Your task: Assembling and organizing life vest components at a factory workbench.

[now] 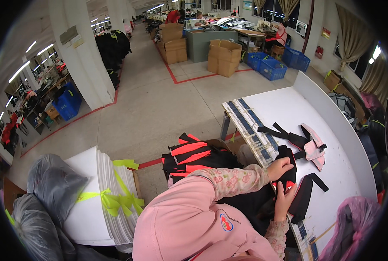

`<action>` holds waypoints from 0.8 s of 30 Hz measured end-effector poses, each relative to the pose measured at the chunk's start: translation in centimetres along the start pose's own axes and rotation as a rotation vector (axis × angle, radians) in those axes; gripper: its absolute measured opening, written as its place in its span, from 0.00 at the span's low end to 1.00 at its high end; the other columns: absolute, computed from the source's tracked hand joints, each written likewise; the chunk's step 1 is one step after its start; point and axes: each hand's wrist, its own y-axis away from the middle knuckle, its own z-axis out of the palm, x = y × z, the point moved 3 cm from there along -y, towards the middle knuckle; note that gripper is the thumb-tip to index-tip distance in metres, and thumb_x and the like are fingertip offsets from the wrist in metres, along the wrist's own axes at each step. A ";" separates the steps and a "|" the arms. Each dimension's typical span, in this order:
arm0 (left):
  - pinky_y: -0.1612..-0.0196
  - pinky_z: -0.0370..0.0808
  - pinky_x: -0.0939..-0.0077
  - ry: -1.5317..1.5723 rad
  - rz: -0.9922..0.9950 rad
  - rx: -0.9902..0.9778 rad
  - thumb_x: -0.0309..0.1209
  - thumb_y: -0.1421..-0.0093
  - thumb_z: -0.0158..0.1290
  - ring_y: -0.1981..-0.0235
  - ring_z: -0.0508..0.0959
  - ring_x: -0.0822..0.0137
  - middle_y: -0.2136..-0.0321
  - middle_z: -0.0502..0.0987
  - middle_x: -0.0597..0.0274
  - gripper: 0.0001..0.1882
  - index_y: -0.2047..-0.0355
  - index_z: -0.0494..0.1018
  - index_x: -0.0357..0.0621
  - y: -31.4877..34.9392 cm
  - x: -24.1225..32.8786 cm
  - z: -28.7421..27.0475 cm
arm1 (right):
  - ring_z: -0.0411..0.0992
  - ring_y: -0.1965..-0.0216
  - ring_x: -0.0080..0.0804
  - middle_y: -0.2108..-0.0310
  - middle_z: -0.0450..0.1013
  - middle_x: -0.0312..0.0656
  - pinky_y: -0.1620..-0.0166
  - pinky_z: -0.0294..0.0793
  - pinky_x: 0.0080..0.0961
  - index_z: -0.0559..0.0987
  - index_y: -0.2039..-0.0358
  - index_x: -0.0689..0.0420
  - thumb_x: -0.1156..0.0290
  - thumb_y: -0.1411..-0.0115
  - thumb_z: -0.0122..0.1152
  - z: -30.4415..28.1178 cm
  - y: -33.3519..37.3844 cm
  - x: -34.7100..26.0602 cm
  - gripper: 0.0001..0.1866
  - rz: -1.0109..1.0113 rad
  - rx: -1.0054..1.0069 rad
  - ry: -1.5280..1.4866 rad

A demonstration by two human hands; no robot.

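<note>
Both my hands are at the near edge of a white table (285, 100), on a black fabric piece (290, 175) with a red-orange part. My left hand (280, 169) is closed on its middle, fingers curled over the top. Lower down, my right hand (283, 201) pinches the end where the red-orange shows. Beside the right hand lies a black tapered fabric piece (302, 198) with a strap. Farther in on the table are a black strapped piece (297, 141) and a pale pink fabric piece (314, 150), touching each other.
Black and red-orange fabric pieces (189, 153) are heaped left of the table. Farther left, yellow-green strips tie a stack of white sheets (89, 209) beside grey plastic bags (55, 182). A raised panel (337, 126) borders the table; a pink plastic bag (350, 228) stands at its near right.
</note>
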 end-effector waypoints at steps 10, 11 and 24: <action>0.71 0.72 0.57 -0.554 0.187 0.383 0.40 0.38 0.53 0.73 0.78 0.44 0.79 0.76 0.48 0.14 0.71 0.72 0.41 -5.6 3.5 -9.5 | 0.62 0.85 0.14 0.78 0.70 0.30 0.84 0.60 0.14 0.76 0.62 0.60 0.63 0.35 0.56 2.5 -1.0 -5.5 0.12 0.371 -0.368 -0.330; 0.71 0.71 0.57 -0.577 0.121 0.424 0.39 0.38 0.53 0.73 0.77 0.44 0.78 0.76 0.47 0.13 0.71 0.72 0.41 -6.3 3.8 -10.9 | 0.62 0.85 0.14 0.78 0.70 0.30 0.84 0.60 0.14 0.76 0.64 0.60 0.63 0.34 0.55 2.6 -0.7 -5.9 0.12 0.379 -0.406 -0.372; 0.68 0.71 0.56 -0.856 0.096 0.694 0.38 0.40 0.54 0.71 0.75 0.42 0.76 0.75 0.44 0.12 0.71 0.72 0.41 -7.3 3.9 -33.1 | 0.62 0.84 0.15 0.79 0.68 0.30 0.84 0.59 0.16 0.72 0.73 0.57 0.68 0.34 0.54 1.6 4.5 -9.3 0.11 0.419 -0.619 -0.366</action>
